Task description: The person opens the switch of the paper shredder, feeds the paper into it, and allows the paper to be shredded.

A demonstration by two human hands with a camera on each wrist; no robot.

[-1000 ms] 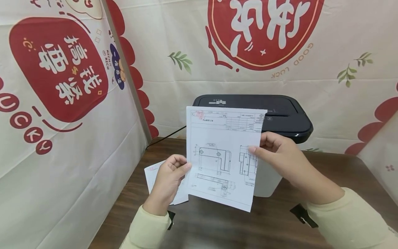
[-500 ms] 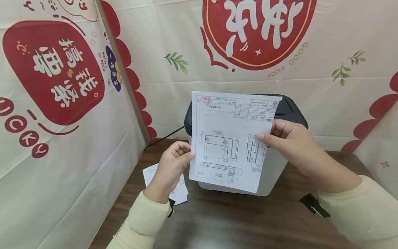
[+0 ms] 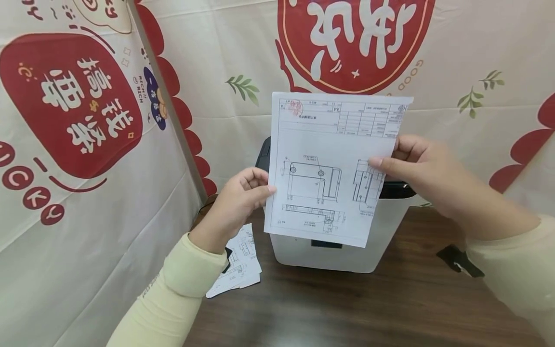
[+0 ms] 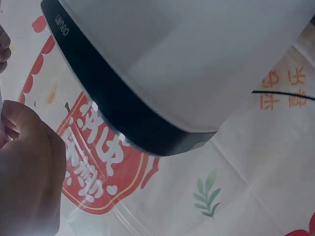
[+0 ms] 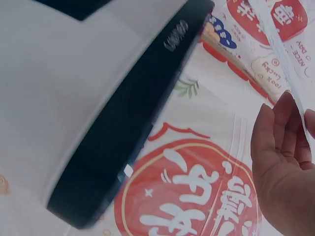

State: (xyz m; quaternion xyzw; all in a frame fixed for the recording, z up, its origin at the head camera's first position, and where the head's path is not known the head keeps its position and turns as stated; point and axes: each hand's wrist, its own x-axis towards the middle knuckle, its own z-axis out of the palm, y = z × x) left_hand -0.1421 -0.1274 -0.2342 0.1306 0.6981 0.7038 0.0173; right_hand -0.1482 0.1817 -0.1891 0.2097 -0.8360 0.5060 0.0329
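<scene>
A white sheet of paper (image 3: 321, 144), printed with a technical drawing and a red stamp, hangs upright between both hands in the head view. My left hand (image 3: 236, 205) pinches its left edge between thumb and fingers. On the opposite edge, my right hand (image 3: 418, 166) grips it, thumb in front and fingers behind. Behind the sheet stands a paper shredder (image 3: 325, 260) with a black top and white bin, its top mostly hidden. In the right wrist view the sheet (image 5: 280, 46) shows edge-on in the curled right hand (image 5: 283, 167).
More printed sheets (image 3: 243, 262) lie on the dark wooden table (image 3: 329, 308), left of the shredder and partly under the left forearm. Patterned cloth walls (image 3: 208, 58) enclose the table at the back and sides. A thin black cord (image 4: 283, 93) runs from the shredder.
Both hands have raised the sheet, moving it slightly right, so it covers more of the shredder's top and uncovers its lower bin. The grip on both edges stays the same.
</scene>
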